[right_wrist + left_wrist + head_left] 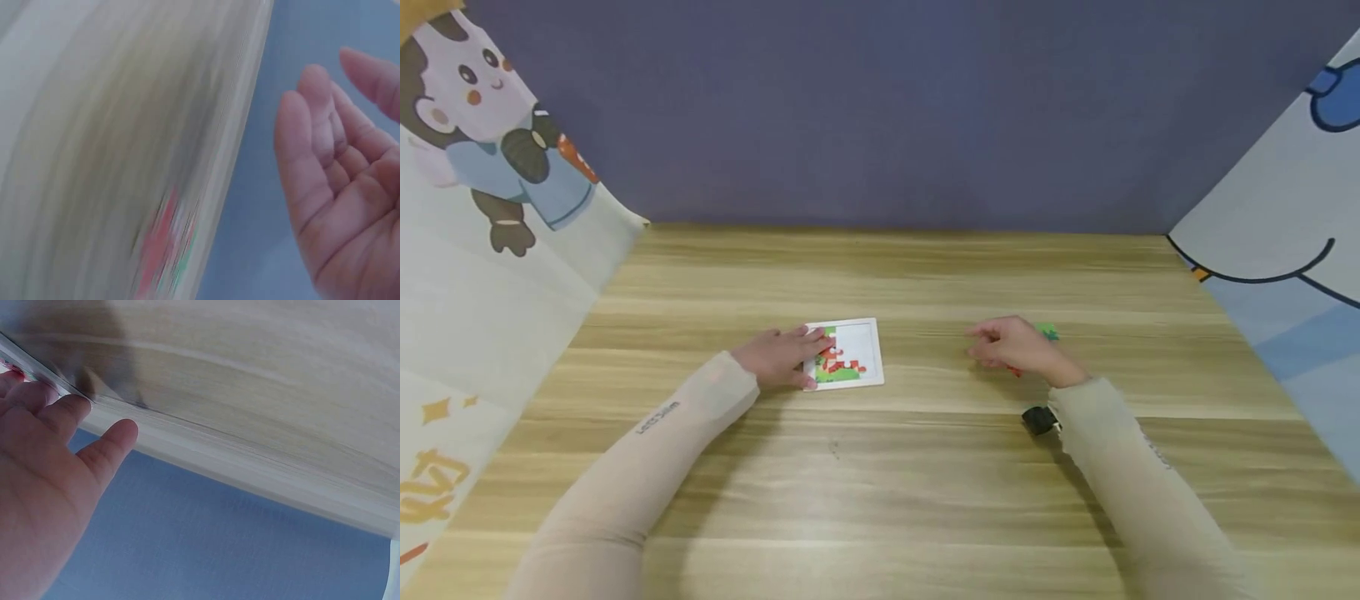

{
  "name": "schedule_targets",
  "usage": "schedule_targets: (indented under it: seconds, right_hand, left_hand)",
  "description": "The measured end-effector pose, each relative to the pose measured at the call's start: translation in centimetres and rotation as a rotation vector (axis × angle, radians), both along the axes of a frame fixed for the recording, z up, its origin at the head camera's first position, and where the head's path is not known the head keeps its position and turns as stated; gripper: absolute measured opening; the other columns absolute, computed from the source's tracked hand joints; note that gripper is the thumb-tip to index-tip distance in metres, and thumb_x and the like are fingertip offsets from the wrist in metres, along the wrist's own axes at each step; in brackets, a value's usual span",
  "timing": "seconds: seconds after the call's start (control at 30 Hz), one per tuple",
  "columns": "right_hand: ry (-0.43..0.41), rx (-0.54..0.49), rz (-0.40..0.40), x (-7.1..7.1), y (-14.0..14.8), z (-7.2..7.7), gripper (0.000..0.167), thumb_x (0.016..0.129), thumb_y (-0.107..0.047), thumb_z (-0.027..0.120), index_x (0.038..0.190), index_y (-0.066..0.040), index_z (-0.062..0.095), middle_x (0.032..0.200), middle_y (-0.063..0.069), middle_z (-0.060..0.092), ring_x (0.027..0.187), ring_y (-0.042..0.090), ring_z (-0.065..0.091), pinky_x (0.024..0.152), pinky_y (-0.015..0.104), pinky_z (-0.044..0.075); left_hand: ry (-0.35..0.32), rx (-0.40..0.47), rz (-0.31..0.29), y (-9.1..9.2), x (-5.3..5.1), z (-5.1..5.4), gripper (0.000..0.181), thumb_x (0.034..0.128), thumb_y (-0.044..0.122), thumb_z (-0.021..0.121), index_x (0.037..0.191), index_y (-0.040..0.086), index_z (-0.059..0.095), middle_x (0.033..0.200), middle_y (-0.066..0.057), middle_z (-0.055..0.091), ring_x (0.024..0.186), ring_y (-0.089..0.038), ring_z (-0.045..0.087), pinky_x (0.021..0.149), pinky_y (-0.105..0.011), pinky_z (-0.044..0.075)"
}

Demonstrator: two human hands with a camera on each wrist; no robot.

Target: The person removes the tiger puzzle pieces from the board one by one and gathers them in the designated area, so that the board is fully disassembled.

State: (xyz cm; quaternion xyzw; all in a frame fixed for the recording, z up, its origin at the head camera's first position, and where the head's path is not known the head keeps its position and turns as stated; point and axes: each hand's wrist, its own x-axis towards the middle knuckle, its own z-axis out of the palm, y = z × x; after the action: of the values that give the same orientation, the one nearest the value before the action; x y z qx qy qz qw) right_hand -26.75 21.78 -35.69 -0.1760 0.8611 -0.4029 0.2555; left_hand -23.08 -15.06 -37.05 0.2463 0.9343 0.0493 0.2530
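A white square puzzle tray (pixel 859 339) lies flat on the table. Joined red and green jigsaw pieces (pixel 842 374) fill its left side and bottom, while its upper right shows bare white. My left hand (pixel 778 358) rests on the tray's left edge, fingers extended over some pieces. To the right, my right hand (pixel 1021 348) is above the table by loose puzzle pieces (pixel 1047 330), partly covering them. In the right wrist view its thumb stands apart from the loosely bent fingers, with nothing between them; red and green pieces (pixel 159 240) appear blurred below.
A small black object (pixel 1039 420) is at the right sleeve's cuff; its kind is unclear. The wood-grain table (pixel 880 483) meets a dark blue panel (pixel 880 117) at the back. Printed cartoon sheets (pixel 482 158) flank both sides.
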Motion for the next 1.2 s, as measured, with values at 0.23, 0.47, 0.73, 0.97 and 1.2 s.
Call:
schedule_targets:
  seconds: [0.23,0.47,0.73,0.97,1.2]
  right_hand:
    - [0.167,0.008,0.178,0.5,-6.4,0.2,0.037,0.087,-0.006,0.065,0.121,0.008,0.062,0.078,0.002,0.063,0.062,0.009,0.047,0.060,0.026,0.043]
    - [0.379,0.113,0.289,0.8,-10.7,0.0,0.029,0.087,-0.004,0.066,0.115,0.002,0.068,0.066,-0.003,0.053,0.054,0.006,0.035,0.057,0.022,0.035]
    - [0.501,0.369,0.353,1.2,-13.3,0.0,0.031,0.089,-0.016,0.067,0.119,-0.005,0.068,0.103,0.006,0.071,0.087,0.016,0.065,0.080,0.031,0.052]
    - [0.515,0.517,0.354,1.2,-14.5,0.0,0.032,0.089,-0.019,0.068,0.121,-0.012,0.068,0.120,0.004,0.066,0.106,0.020,0.063,0.083,0.036,0.053]
    - [0.512,0.551,0.378,1.1,-15.1,-0.1,0.032,0.088,-0.022,0.070,0.120,-0.015,0.069,0.118,0.004,0.066,0.105,0.021,0.063,0.076,0.039,0.054]
  left_hand:
    - [0.003,0.016,0.006,-0.2,-0.1,-0.1,0.080,0.0904,0.040,0.062,0.154,0.012,0.022,0.158,-0.012,0.015,0.144,-0.033,0.012,0.109,-0.061,0.018]
    - [-0.015,0.018,0.017,0.1,0.0,0.2,0.081,0.0908,0.040,0.061,0.154,0.010,0.021,0.158,-0.014,0.015,0.144,-0.035,0.012,0.109,-0.061,0.018]
    - [0.001,0.016,0.019,0.2,-0.1,0.4,0.080,0.0905,0.041,0.061,0.154,0.011,0.021,0.158,-0.013,0.015,0.144,-0.034,0.013,0.109,-0.061,0.018]
    - [-0.004,0.018,0.016,0.4,-0.2,0.5,0.080,0.0908,0.040,0.061,0.154,0.010,0.021,0.158,-0.013,0.015,0.144,-0.034,0.013,0.109,-0.061,0.019]
    - [-0.006,0.020,0.021,0.5,-0.4,0.4,0.081,0.0902,0.040,0.062,0.154,0.011,0.021,0.158,-0.013,0.015,0.144,-0.034,0.013,0.109,-0.060,0.019]
